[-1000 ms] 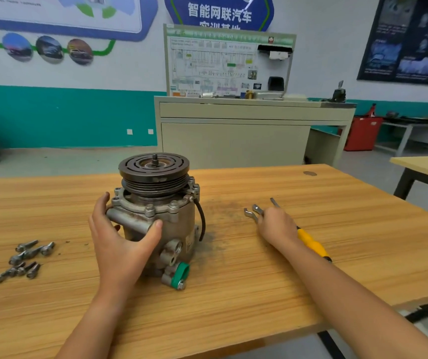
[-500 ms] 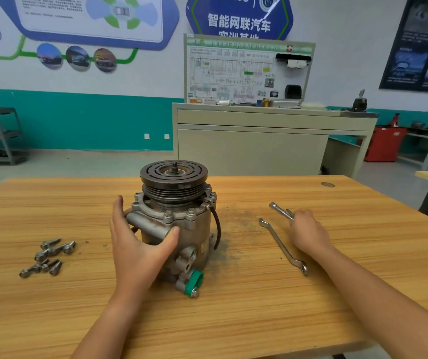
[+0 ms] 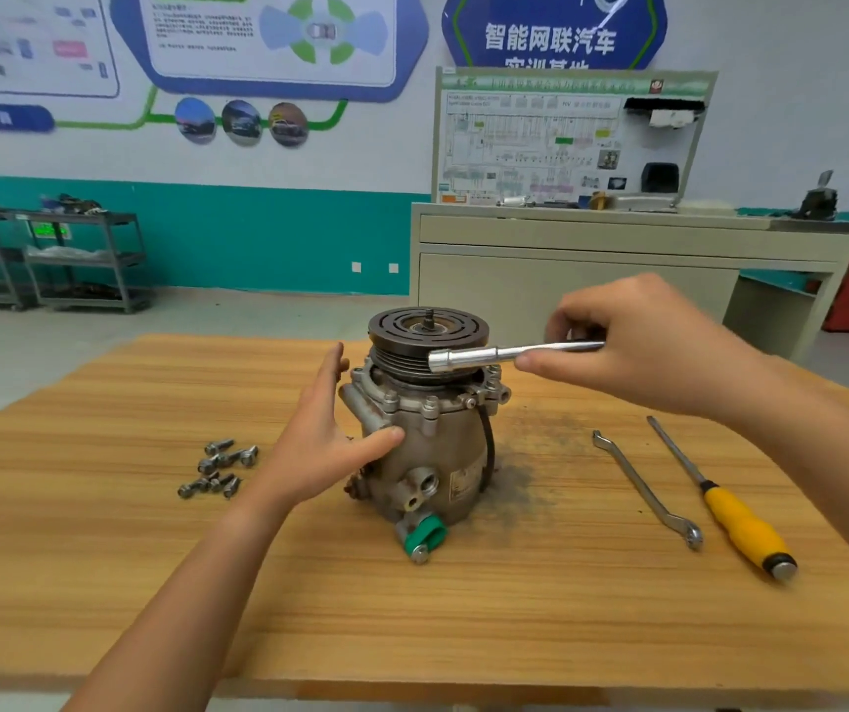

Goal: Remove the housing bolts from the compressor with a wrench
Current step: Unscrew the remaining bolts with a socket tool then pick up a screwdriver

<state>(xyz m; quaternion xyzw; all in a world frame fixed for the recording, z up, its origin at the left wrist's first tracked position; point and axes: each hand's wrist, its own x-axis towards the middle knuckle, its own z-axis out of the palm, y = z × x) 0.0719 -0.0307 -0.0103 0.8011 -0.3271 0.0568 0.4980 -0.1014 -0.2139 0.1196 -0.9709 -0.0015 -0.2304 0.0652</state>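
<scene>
A grey compressor stands upright in the middle of the wooden table, pulley on top, with several bolt heads around its upper flange. My left hand presses against its left side, fingers straight and thumb on the housing. My right hand holds a silver socket wrench level in the air, its socket end in front of the pulley rim. Several loose bolts lie in a group on the table to the left.
A flat offset wrench and a yellow-handled screwdriver lie on the table right of the compressor. Dark grime marks the wood beside the compressor. A beige training bench stands behind the table, metal shelves at far left.
My right hand has lifted off the table with the socket wrench and moved left, up to the compressor's pulley. My left hand stays on the compressor. The camera has moved closer.
</scene>
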